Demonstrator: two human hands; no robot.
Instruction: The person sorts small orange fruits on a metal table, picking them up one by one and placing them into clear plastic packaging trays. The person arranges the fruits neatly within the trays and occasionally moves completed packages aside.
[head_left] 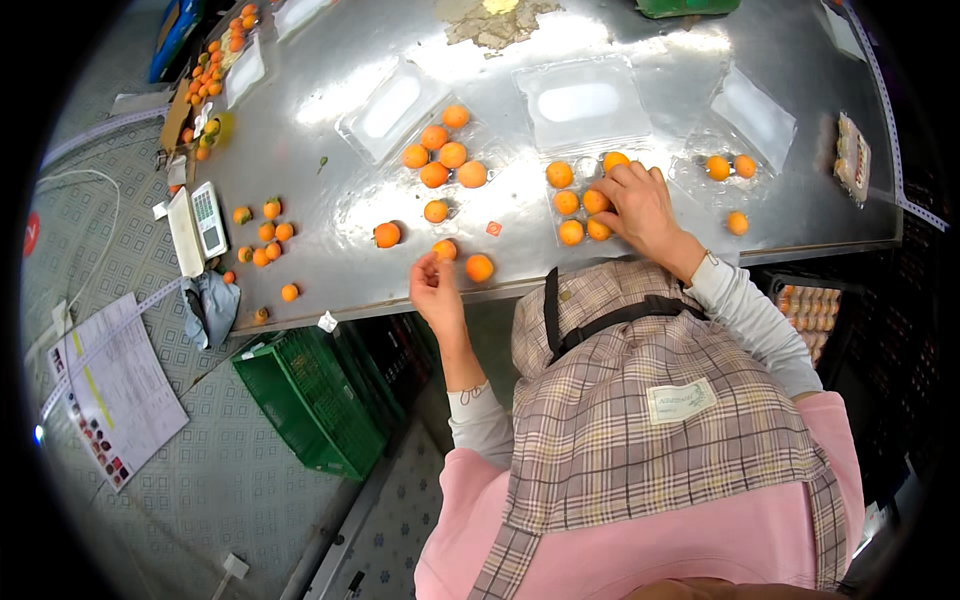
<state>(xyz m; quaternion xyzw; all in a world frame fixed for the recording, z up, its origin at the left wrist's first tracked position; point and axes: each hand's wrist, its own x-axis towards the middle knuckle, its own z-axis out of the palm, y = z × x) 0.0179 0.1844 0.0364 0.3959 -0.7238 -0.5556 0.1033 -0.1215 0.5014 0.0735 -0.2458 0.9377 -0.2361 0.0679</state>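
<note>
Orange fruit [446,247], near edge of tabletop [330,240] | left hand [438,290] touched it; right hand [643,208] curled over second fruit [594,201]; grips unclear | light fingertip pressure seemed best

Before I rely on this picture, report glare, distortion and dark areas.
Head view: white glare streaks the table; its near edge bows, fisheye-style; the corners fall black; the space beyond its right end sinks into darkness; the fruits look fairly sharp.
</note>
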